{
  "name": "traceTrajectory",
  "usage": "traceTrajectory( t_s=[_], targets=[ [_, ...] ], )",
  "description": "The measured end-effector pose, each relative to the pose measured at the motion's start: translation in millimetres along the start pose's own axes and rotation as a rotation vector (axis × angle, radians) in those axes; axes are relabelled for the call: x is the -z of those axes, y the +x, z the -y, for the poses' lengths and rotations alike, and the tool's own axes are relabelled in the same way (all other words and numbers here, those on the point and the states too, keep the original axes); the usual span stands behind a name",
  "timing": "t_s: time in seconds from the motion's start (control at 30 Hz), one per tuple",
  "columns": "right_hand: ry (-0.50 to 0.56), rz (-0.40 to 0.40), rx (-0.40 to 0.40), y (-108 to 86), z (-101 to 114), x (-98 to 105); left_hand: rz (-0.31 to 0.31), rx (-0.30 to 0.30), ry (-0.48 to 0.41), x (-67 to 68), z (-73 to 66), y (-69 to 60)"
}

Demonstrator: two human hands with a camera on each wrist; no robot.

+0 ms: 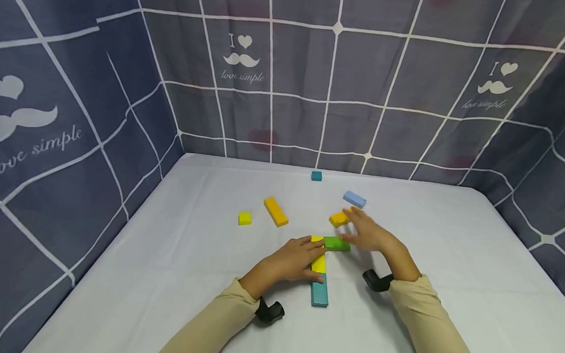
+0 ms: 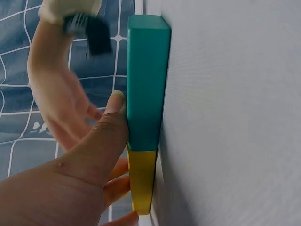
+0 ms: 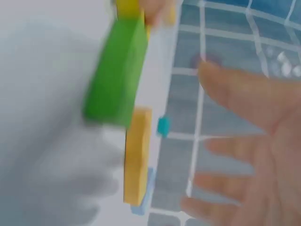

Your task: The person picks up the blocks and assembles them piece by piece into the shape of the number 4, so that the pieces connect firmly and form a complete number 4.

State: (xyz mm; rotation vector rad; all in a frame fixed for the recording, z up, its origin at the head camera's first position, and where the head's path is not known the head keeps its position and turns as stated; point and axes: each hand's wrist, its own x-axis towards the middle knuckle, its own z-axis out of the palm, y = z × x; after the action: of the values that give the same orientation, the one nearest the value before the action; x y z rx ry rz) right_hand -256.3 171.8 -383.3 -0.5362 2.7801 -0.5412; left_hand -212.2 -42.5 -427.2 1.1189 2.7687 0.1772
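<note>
A teal block point(image 1: 320, 294) and a yellow block point(image 1: 319, 264) lie end to end in a row on the white table. Beside the row's far end, a green block point(image 1: 336, 244) sits crosswise. My left hand point(image 1: 291, 261) rests over the row, its thumb touching the teal block and its fingers reaching the yellow one. Above the green block and a nearby orange-yellow block point(image 1: 338, 219) hovers my right hand point(image 1: 370, 236), fingers spread. In the right wrist view, that hand point(image 3: 254, 146) holds nothing and stands apart from the blocks.
Farther back lie a light blue block point(image 1: 354, 199) and a small teal block point(image 1: 316, 176). Toward the left are a long orange block point(image 1: 276, 212) and a small yellow-green block point(image 1: 244, 218). Dark checked cloth point(image 1: 299, 56) surrounds the white table point(image 1: 173, 291).
</note>
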Motion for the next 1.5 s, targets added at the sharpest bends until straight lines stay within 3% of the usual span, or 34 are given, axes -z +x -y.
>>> traceTrajectory(
  t_s=[0.1,0.27,0.37,0.47,0.67,1.0,1.5],
  targets=[
    [-0.03,-0.057,-0.138,22.1,-7.3,13.5,-0.001,0.004,0.009,1.2,0.7,2.2],
    [-0.086,0.015,-0.293,50.5,-14.6,12.8,0.004,-0.006,0.021,1.5,-1.3,2.7],
    [-0.126,0.039,-0.333,60.0,-14.9,9.8,0.0,-0.021,0.008,2.3,-2.4,2.6],
    [-0.136,0.037,-0.281,67.3,-10.7,8.2,0.007,-0.014,-0.013,3.1,-1.8,1.3],
    [-0.132,0.061,-0.074,76.0,3.6,3.4,0.016,-0.001,-0.008,4.6,-1.0,-1.3],
    [-0.107,0.155,0.095,80.0,24.4,-4.4,0.012,-0.021,0.01,5.3,-2.7,-0.2],
    [-0.118,0.214,0.173,73.8,23.3,-3.5,0.017,-0.026,0.041,3.9,-2.1,1.5]
  ],
)
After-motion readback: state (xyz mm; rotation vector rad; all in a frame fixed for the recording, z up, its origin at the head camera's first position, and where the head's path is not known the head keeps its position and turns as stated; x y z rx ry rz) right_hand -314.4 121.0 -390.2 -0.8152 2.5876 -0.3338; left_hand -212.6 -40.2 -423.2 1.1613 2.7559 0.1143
